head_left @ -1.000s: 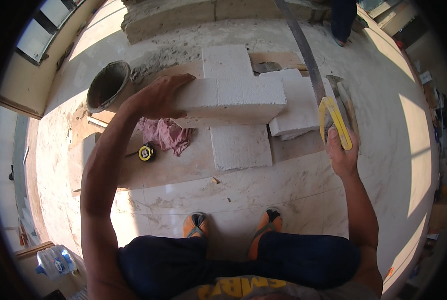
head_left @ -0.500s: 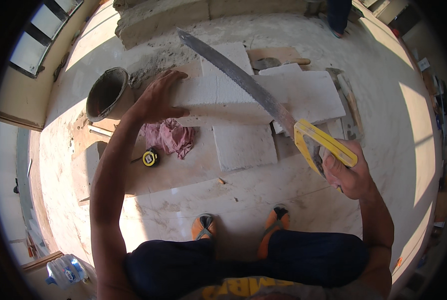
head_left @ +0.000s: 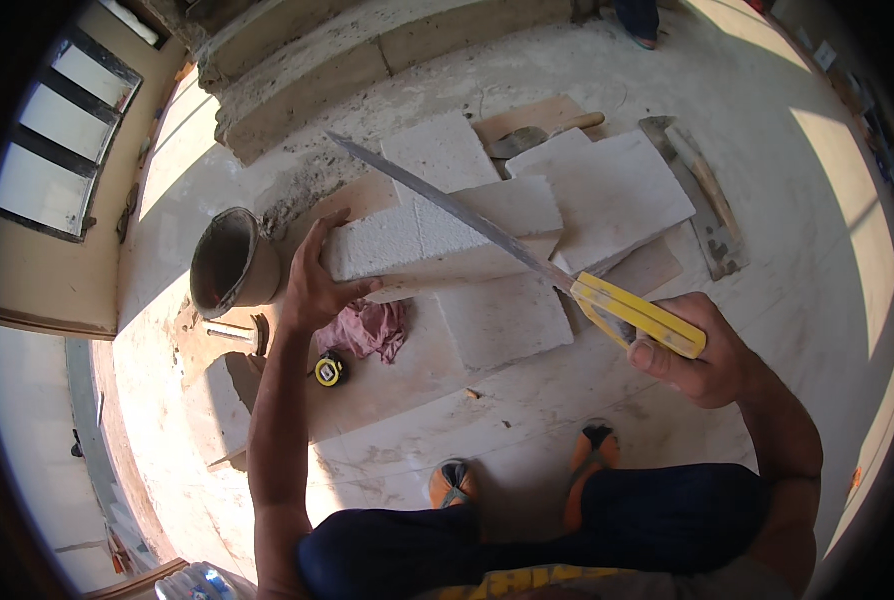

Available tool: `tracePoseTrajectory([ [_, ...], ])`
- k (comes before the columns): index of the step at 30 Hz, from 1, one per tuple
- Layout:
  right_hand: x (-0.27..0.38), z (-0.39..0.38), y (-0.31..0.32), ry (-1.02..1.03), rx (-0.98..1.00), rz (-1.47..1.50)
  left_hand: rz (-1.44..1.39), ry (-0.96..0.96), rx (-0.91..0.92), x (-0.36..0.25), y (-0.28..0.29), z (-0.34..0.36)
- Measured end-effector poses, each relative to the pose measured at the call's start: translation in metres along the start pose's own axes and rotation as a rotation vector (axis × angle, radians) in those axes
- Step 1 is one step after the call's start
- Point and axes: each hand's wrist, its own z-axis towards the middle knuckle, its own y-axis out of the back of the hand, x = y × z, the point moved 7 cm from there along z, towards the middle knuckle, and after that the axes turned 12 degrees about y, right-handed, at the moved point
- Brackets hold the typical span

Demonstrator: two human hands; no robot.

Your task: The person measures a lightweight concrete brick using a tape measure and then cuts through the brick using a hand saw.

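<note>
Toward 12 o'clock, the white block lies across other blocks, left hand clamped round its 9 o'clock end, right hand wrapped round the saw. Looks like the lining-up step; next move probably needs a steady hold.

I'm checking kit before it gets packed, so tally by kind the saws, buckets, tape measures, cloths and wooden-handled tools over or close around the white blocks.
Saws: 1
Buckets: 1
Tape measures: 1
Cloths: 1
Wooden-handled tools: 2
Total: 6
</note>
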Motion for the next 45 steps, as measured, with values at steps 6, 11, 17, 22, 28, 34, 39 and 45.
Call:
tracePoseTrajectory([
  [6, 0.002, 0.006, 0.004, 0.041, -0.003, -0.023, -0.083, 0.152, -0.002, -0.001, 0.004, -0.011],
  [11, -0.003, 0.009, 0.003, 0.154, -0.105, -0.015, 0.133, 0.306, -0.180, -0.031, -0.014, -0.051],
  [17, -0.007, 0.018, -0.001, 0.171, -0.194, 0.023, 0.268, 0.286, -0.023, -0.071, -0.045, -0.081],
  [22, -0.006, 0.030, -0.006, 0.284, -0.250, 0.059, 0.317, 0.286, -0.006, -0.079, -0.044, -0.058],
  [28, -0.001, 0.038, 0.002, 0.293, -0.265, 0.004, 0.080, 0.384, -0.014, -0.076, -0.043, -0.033],
  [34, 0.021, 0.047, 0.014, 0.367, -0.352, -0.047, 0.189, 0.326, -0.036, -0.079, -0.062, 0.034],
  [39, 0.049, 0.027, 0.041, 0.369, -0.360, -0.288, 0.210, 0.357, -0.009, -0.071, -0.061, 0.058],
  [45, 0.065, 0.015, 0.049, 0.290, -0.377, -0.278, 0.218, 0.413, 0.079, -0.070, -0.056, 0.063],
])
